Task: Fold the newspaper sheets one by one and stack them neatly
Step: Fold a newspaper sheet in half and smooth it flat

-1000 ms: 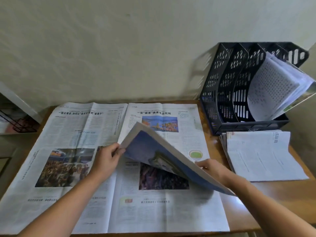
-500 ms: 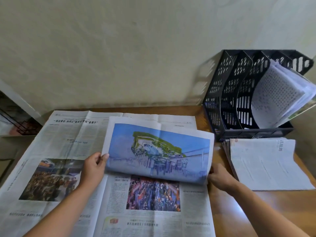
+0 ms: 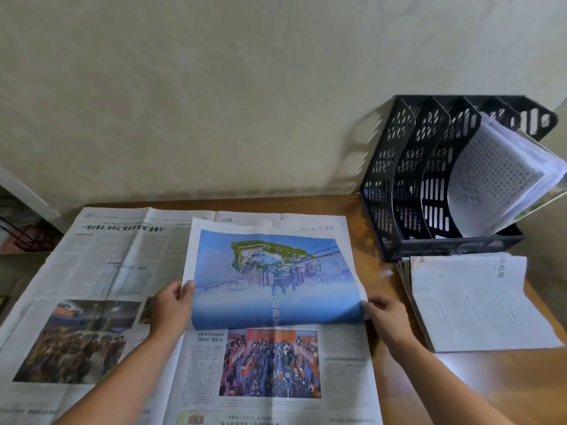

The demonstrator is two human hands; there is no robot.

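Newspaper sheet (image 3: 270, 271) folded over on right half of the open newspaper (image 3: 101, 271), blue picture side up, lying on wooden worktop (image 3: 491, 384)
Left hand (image 3: 170, 305) pinching sheet's left edge, thumb on top
Right hand (image 3: 385, 314) gripping sheet's right corner
Stack of folded newspapers (image 3: 478, 302) to the right, just in front of black file rack (image 3: 408, 167) holding papers (image 3: 503, 179)

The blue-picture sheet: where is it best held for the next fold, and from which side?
At its two near corners, coming from the left and right edges. The folded sheet lies flat and wide, and the left hand and right hand already pinch there.
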